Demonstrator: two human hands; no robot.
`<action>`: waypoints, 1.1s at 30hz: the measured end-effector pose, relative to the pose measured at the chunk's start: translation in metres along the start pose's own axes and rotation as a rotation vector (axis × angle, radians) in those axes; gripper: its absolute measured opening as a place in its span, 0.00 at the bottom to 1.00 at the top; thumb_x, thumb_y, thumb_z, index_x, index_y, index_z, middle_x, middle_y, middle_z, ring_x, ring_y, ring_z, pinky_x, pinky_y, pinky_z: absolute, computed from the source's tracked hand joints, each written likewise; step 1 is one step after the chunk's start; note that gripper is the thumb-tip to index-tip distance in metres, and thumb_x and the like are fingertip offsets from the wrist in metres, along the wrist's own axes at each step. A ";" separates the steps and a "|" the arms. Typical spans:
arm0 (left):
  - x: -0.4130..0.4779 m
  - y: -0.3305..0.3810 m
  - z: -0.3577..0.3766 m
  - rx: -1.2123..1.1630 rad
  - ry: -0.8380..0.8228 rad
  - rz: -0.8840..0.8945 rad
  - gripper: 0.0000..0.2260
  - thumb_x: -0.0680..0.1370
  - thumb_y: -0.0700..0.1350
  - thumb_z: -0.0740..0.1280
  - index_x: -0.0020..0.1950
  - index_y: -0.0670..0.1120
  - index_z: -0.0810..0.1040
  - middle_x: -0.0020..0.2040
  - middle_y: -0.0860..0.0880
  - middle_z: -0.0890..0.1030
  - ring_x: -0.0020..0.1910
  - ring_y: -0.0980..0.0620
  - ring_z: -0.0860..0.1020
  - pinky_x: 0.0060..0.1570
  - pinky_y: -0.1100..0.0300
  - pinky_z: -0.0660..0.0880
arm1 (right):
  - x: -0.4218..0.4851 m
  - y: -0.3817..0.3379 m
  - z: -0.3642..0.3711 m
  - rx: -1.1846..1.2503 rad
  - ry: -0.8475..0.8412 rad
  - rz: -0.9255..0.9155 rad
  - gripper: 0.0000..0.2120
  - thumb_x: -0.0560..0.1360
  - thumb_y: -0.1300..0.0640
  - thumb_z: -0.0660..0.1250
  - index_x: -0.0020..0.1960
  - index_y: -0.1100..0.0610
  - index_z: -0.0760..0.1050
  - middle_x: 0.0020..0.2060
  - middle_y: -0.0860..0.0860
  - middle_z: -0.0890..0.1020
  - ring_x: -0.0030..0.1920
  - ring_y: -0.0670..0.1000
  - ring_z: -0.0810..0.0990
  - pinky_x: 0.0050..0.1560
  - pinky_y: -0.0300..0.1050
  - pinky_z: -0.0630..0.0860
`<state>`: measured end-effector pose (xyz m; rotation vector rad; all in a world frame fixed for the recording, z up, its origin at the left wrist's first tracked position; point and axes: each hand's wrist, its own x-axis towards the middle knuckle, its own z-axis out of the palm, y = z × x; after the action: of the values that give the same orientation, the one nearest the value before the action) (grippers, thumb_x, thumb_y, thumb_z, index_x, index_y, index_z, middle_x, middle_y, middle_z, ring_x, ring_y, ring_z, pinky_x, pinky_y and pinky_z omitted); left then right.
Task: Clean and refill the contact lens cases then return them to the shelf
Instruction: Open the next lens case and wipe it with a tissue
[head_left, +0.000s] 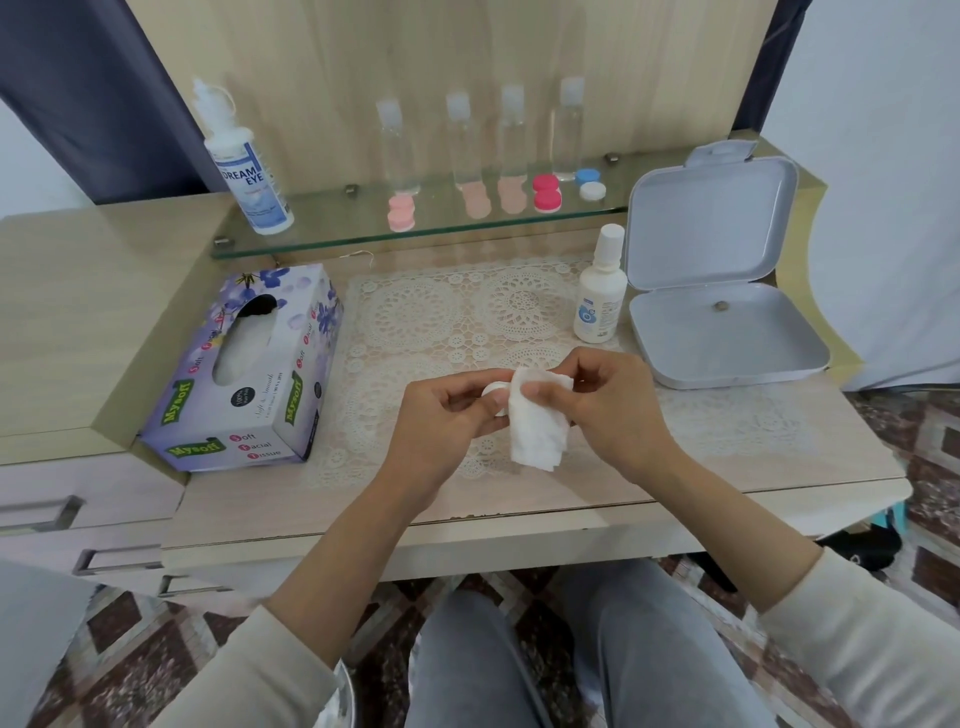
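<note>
My left hand (447, 415) is pinched closed on a white lens case (494, 391), thumb on top, fingers curled under. My right hand (605, 402) is closed on a folded tissue (537, 423), fingertips pressing it against the case's right side. Both sit above the lace mat (441, 322), near edge of the desk. Other cases are on the far glass shelf (332, 234): pink case (401, 213), red case (546, 193), blue-white case (590, 184)
</note>
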<state>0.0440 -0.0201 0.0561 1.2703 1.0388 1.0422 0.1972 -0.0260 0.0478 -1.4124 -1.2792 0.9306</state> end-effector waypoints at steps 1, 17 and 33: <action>0.000 0.000 -0.001 0.004 -0.010 0.000 0.10 0.74 0.32 0.64 0.52 0.42 0.80 0.47 0.46 0.83 0.46 0.52 0.82 0.43 0.65 0.77 | 0.001 0.001 -0.001 0.030 -0.013 0.009 0.12 0.67 0.63 0.73 0.30 0.59 0.73 0.28 0.53 0.76 0.31 0.52 0.73 0.35 0.46 0.71; 0.005 -0.005 -0.018 0.059 -0.086 -0.237 0.15 0.67 0.51 0.68 0.46 0.41 0.82 0.41 0.41 0.83 0.38 0.50 0.82 0.40 0.64 0.78 | -0.001 0.004 -0.014 0.093 -0.207 -0.046 0.12 0.68 0.71 0.69 0.43 0.55 0.80 0.43 0.54 0.83 0.44 0.47 0.80 0.46 0.37 0.77; 0.015 -0.024 -0.020 0.768 0.058 0.328 0.12 0.67 0.51 0.70 0.47 0.48 0.82 0.43 0.61 0.80 0.46 0.67 0.77 0.47 0.75 0.70 | 0.006 0.014 -0.039 0.002 -0.030 0.023 0.07 0.64 0.58 0.75 0.36 0.62 0.80 0.27 0.58 0.75 0.32 0.56 0.71 0.38 0.49 0.72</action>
<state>0.0286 -0.0019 0.0317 2.0931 1.3701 0.9486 0.2384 -0.0257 0.0438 -1.4190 -1.2860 0.9721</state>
